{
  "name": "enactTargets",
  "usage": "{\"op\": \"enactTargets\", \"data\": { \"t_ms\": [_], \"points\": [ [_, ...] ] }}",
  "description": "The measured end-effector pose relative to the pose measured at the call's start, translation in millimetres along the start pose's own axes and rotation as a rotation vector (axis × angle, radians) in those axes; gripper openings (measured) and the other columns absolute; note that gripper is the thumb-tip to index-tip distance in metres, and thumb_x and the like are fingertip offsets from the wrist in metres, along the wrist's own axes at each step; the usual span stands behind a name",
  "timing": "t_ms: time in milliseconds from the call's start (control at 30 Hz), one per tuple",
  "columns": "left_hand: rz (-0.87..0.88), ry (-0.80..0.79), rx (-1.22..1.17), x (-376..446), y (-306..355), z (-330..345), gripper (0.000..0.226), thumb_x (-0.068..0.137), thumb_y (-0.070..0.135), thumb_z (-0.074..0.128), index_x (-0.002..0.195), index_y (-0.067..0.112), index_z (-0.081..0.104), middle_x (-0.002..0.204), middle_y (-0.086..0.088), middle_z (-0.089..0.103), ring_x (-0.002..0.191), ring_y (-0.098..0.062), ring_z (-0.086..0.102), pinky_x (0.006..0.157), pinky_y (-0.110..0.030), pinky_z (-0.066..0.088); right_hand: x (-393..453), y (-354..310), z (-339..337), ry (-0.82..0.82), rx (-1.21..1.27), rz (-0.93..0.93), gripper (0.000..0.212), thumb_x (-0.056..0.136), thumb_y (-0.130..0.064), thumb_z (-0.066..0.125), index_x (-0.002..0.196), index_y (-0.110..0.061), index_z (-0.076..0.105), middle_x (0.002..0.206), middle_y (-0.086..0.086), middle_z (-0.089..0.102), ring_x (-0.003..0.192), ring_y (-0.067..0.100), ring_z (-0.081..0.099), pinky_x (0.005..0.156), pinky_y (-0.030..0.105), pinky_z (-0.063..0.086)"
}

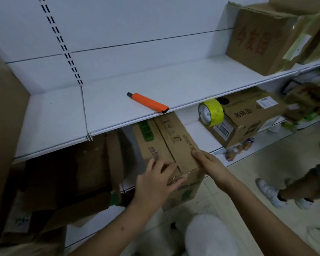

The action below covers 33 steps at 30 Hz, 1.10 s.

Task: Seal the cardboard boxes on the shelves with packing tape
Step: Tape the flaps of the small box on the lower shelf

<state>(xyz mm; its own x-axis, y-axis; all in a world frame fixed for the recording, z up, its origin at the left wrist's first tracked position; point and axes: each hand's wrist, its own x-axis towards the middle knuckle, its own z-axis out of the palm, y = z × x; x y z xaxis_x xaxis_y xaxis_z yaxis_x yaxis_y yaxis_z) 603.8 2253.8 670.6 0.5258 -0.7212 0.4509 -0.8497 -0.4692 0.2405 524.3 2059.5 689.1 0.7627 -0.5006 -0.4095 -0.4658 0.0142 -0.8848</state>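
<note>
Landmark: the cardboard box [166, 145] on the lower shelf [201, 133], long and narrow, its near end jutting past the shelf's front edge toward the person.
Box top: two flaps met along a seam down its length; a glossy strip of clear tape [183, 175] crossed the near top edge.
Overhead edge: the upper shelf [118, 111] hung over the far half of the box, its front lip crossing just above the box top, so only the near half lay in open view.
Room to the left of the box: a dark, opened carton [92, 163] stood close beside it, with a narrow gap between.
Room to the right of the box: bare white shelf surface as far as a second box [248, 119], well apart.
Tape roll: a yellow-green roll of packing tape [211, 112] stood on its edge on top of that second box, at its left end.
Cutter: an orange utility knife [148, 102] lay on the upper shelf above the landmark box, its near end at the shelf's front lip.
Left hand [155, 182]: fingers fairly straight and spread, laid flat over the box's near left top corner, fingertips reaching the taped edge; it clasped nothing.
Right hand [209, 161]: fingers extended together, pressed along the box's right top edge near the near corner; nothing clasped.
Far right of the box: another person's legs and white shoes [270, 193] on the pale floor [248, 172]; a large box with red characters [262, 37] sat on the upper shelf.
</note>
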Motion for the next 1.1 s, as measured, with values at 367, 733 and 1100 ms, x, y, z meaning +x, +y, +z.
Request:
{"op": "enactTargets", "data": {
  "t_ms": [367,733,1100],
  "points": [
    [-0.272,-0.186,0.27,25,-2,0,0.054,0.088,0.065,0.053,0.137,0.045,0.055,0.128,-0.003,0.05,0.105,-0.028,0.047,0.055,-0.029,0.052,31,-20,27,0.038,0.011,-0.102,0.027,0.105,-0.041,0.039,0.116,-0.033,0.062,0.108,-0.009,0.068,0.098,0.009,0.063,0.074,0.02,0.05],
    [-0.166,-0.109,0.268,13,-18,-2,0.056,0.086,0.069,0.046,0.132,0.042,0.061,0.12,-0.003,0.058,0.104,-0.029,0.051,0.071,-0.04,0.043,24,-4,40,0.086,-0.04,-0.195,0.035,0.106,-0.04,0.031,0.126,-0.033,0.059,0.111,-0.005,0.066,0.102,0.014,0.061,0.07,0.019,0.048],
    [-0.236,-0.233,0.254,30,-6,-6,0.064,0.087,0.076,0.034,0.139,0.044,0.053,0.125,0.002,0.053,0.112,-0.024,0.046,0.078,-0.039,0.041,32,-13,21,0.1,-0.228,-0.285,0.033,0.106,-0.036,0.035,0.115,-0.023,0.064,0.098,-0.001,0.066,0.088,0.013,0.061,0.073,0.023,0.049]
  ]
}}
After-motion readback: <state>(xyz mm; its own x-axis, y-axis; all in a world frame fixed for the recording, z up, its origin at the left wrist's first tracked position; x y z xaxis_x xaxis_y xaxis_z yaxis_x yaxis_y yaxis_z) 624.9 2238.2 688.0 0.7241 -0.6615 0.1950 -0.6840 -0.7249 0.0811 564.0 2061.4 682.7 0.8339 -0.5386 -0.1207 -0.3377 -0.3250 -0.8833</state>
